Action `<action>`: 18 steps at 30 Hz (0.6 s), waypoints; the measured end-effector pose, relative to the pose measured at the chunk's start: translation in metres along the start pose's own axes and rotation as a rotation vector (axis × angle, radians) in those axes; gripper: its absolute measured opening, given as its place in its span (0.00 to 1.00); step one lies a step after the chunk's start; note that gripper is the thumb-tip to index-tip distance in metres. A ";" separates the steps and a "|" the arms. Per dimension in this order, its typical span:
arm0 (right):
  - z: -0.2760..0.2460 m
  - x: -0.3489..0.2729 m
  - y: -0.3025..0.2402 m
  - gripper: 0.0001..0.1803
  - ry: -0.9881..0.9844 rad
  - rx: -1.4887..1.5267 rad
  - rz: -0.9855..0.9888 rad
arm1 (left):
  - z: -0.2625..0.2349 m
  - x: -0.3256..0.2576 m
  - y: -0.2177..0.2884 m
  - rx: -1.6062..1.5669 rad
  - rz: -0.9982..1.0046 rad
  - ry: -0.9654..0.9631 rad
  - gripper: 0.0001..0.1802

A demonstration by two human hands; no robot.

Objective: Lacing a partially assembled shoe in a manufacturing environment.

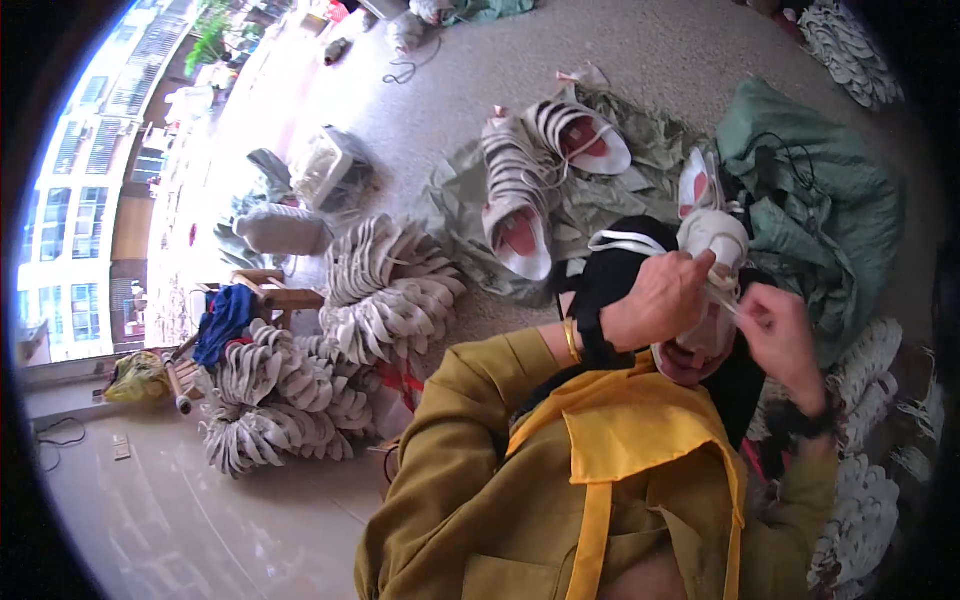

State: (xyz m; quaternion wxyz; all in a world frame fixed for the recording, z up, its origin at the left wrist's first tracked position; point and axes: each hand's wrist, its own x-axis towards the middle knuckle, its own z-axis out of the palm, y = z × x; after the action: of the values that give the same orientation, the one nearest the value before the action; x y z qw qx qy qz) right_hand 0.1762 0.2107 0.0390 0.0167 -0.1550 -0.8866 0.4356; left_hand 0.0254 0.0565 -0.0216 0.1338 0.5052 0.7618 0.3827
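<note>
A white shoe with a pinkish lining rests over my dark-clad lap. My left hand is closed at the shoe's lacing, its fingertips pinched together on a pale shoelace. Just to its right, my right hand pinches the same lace, which runs short between the two hands. Both hands partly cover the middle of the shoe. Beyond it stands another white shoe. On the floor ahead, a row of nested white shoes lies with laces trailing.
A crumpled grey-green sheet lies under the nested shoes. At the right bulges a green sack. Bundles of pale shoe parts are heaped at the left beside a wooden stool with blue cloth. More bundles line my right side.
</note>
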 end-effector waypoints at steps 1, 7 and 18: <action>-0.020 -0.010 -0.007 0.07 -0.039 0.121 0.018 | -0.001 -0.005 -0.002 -0.001 -0.001 0.033 0.07; -0.032 -0.047 -0.012 0.06 0.087 0.361 0.130 | 0.000 -0.008 0.003 -0.004 0.015 0.071 0.08; -0.026 0.017 -0.009 0.07 0.117 0.602 -0.038 | -0.029 -0.003 0.007 -0.378 -0.108 -0.058 0.04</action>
State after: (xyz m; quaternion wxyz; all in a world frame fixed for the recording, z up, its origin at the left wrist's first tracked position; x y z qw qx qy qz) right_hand 0.1615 0.2304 0.0597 0.1210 -0.1510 -0.7178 0.6688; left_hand 0.0146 0.0426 0.0023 0.2684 0.4403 0.6981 0.4967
